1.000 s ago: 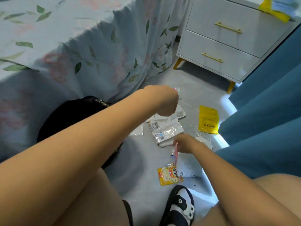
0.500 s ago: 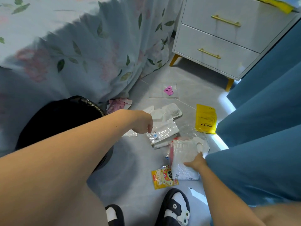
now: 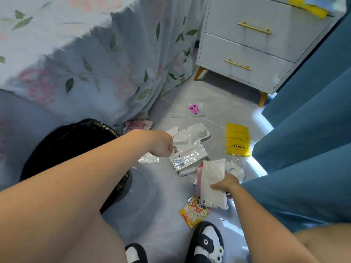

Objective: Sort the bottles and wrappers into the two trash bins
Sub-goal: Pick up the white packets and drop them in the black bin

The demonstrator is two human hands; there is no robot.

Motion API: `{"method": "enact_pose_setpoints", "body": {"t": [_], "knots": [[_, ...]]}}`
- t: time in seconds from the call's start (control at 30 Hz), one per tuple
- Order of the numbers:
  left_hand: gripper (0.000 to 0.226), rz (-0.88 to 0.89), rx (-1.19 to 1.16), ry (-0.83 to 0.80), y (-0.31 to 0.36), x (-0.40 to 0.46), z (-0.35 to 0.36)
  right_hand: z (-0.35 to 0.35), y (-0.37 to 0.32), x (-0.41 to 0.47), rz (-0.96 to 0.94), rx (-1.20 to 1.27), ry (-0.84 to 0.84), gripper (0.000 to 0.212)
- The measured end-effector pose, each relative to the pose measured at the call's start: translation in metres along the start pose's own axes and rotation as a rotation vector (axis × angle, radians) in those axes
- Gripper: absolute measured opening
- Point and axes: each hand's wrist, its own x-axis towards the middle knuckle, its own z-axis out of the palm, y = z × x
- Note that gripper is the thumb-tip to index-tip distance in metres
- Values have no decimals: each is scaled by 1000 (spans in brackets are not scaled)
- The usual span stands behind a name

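Note:
Wrappers lie scattered on the grey floor. My right hand [image 3: 225, 185] grips a white pouch [image 3: 211, 185], held up on edge, with a red wrapper [image 3: 198, 172] behind it. My left hand [image 3: 161, 143] hangs knuckles up over the barcode corner of a clear wrapper [image 3: 190, 158]; its fingertips are hidden. A black-lined bin [image 3: 76, 147] stands at the left, under my left forearm. Also on the floor are a yellow cartoon snack wrapper [image 3: 195, 209], a yellow packet [image 3: 237, 139], a white moulded tray [image 3: 191, 132] and a pink-label bag [image 3: 193, 108]. No bottles show.
Pink wrappers [image 3: 138, 124] lie beside the bin, at the hem of the floral bedsheet [image 3: 95, 63]. A white nightstand [image 3: 247, 44] stands behind, and a blue curtain [image 3: 303, 130] hangs at the right. My black-and-white shoe [image 3: 207, 242] is near the snack wrapper.
My left hand came down from above the tray to the clear wrapper's corner. My right hand turned the white pouch up on edge and drew it slightly toward me.

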Motion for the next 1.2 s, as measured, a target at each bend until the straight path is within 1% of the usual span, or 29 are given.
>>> {"method": "enact_pose_setpoints", "body": {"t": [0.07, 0.13, 0.2, 0.27, 0.37, 0.43, 0.5, 0.57, 0.6, 0.67, 0.7, 0.77, 0.8, 0.83, 0.87, 0.97, 1.0, 1.03, 1.1, 1.17, 1.2], "knots": [[16, -8, -13, 30, 3, -9, -2, -18, -16, -14, -51, 79, -71, 59], [25, -11, -53, 68, 7, -20, -7, -42, -39, -32, -124, 186, -148, 48], [31, -30, -82, 117, 11, -34, -12, -69, -63, -54, -240, 249, -195, 40], [35, -40, -72, 180, 13, -42, -15, -96, -88, -76, -389, 203, -158, 36], [43, -66, -85, 288, 17, -54, -19, -135, -121, -118, -574, 205, -50, 18], [49, -95, -142, 388, 22, -65, -24, -155, -136, -152, -653, 206, -26, 17], [55, -127, -244, 517, 26, -76, -28, -167, -142, -182, -721, 222, -46, 22], [62, -131, -463, 603, 24, -83, -31, -171, -141, -208, -775, 258, -56, 31], [66, -94, -621, 604, 21, -88, -33, -171, -139, -219, -792, 285, -58, 34], [69, 48, -991, 524, 18, -104, -36, -168, -136, -240, -826, 357, -72, 37], [65, 111, -1153, 482, 18, -112, -36, -166, -136, -248, -843, 398, -80, 38], [40, 228, -1329, 468, 20, -129, -36, -161, -137, -263, -880, 465, -85, 38], [28, 261, -1368, 484, 22, -136, -36, -158, -139, -269, -896, 505, -85, 37], [22, 276, -1403, 508, 25, -143, -36, -154, -142, -274, -910, 550, -77, 38], [20, 285, -1418, 527, 25, -146, -35, -150, -144, -278, -927, 596, -62, 45], [23, 253, -1431, 584, 19, -149, -35, -141, -149, -280, -1016, 663, 20, 86], [26, 232, -1425, 593, 15, -148, -35, -139, -150, -280, -1050, 647, 42, 95], [28, 205, -1422, 603, 11, -149, -36, -137, -150, -280, -1086, 607, 59, 99], [31, 176, -1424, 599, 3, -146, -36, -135, -153, -280, -1146, 438, 86, 102], [31, 159, -1397, 582, -4, -142, -35, -129, -155, -276, -1166, 226, 137, 108], [31, 158, -1379, 578, -7, -140, -35, -126, -156, -273, -1154, 164, 164, 110]]}}
